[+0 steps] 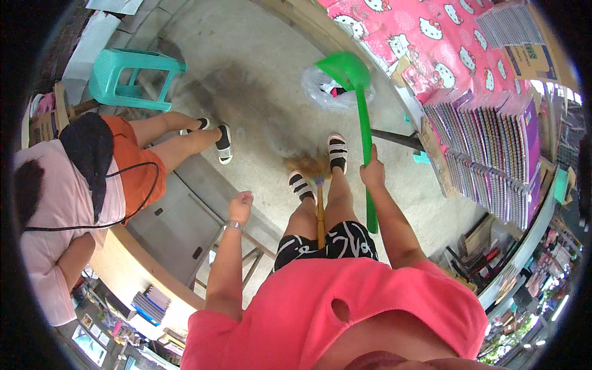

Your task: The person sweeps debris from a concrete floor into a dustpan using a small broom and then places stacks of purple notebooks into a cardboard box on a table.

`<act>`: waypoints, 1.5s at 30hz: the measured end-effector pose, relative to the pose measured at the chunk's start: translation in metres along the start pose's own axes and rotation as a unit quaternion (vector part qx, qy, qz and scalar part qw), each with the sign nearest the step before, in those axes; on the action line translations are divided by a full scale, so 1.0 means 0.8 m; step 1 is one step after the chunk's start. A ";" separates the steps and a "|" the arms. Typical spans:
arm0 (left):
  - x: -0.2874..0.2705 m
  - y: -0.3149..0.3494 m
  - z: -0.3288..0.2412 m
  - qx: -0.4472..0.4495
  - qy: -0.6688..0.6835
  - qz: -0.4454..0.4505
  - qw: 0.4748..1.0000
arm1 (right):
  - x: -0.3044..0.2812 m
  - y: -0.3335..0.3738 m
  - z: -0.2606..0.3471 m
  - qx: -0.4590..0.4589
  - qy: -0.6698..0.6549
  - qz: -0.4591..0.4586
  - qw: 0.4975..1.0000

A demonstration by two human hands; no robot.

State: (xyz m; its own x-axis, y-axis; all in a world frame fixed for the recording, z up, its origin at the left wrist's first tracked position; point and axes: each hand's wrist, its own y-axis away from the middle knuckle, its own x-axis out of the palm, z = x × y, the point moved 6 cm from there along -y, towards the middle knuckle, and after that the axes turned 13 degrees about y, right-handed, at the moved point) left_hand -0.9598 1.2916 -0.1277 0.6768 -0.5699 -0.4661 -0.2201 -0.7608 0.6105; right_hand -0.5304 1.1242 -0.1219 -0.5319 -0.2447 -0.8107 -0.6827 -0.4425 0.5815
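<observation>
Upright, dustpan steadied by its long handle.
Right hand [372, 173] is clamped on the green dustpan [353, 75]; left hand [241, 205] hangs fisted, empty; broom [319, 185] leans between the legs, freeing it.

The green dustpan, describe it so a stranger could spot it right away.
Look at the grey concrete floor ahead of the person's striped sandals. The green dustpan stands there on a long green handle held by the right hand. It is the only bright green thing, beside a clear plastic bag.
</observation>
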 end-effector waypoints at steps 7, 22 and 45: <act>0.093 0.065 -0.037 0.033 -0.062 0.159 0.985 | 0.006 0.012 -0.005 0.027 0.054 0.031 0.998; 0.270 0.162 0.008 -0.032 -0.224 0.523 0.822 | -0.095 0.083 0.029 -0.004 -0.209 -0.008 0.978; -0.165 -0.037 -0.204 -0.167 0.370 -0.154 0.901 | -0.256 -0.135 0.563 -0.185 -0.192 0.402 0.876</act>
State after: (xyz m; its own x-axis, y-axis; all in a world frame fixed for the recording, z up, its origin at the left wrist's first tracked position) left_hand -0.9275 1.4403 0.0201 0.9798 0.1087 -0.1677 0.1980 -0.6415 0.7412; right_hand -0.5732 1.6104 0.0119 -0.9439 -0.3292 -0.0248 0.1619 -0.5270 0.8343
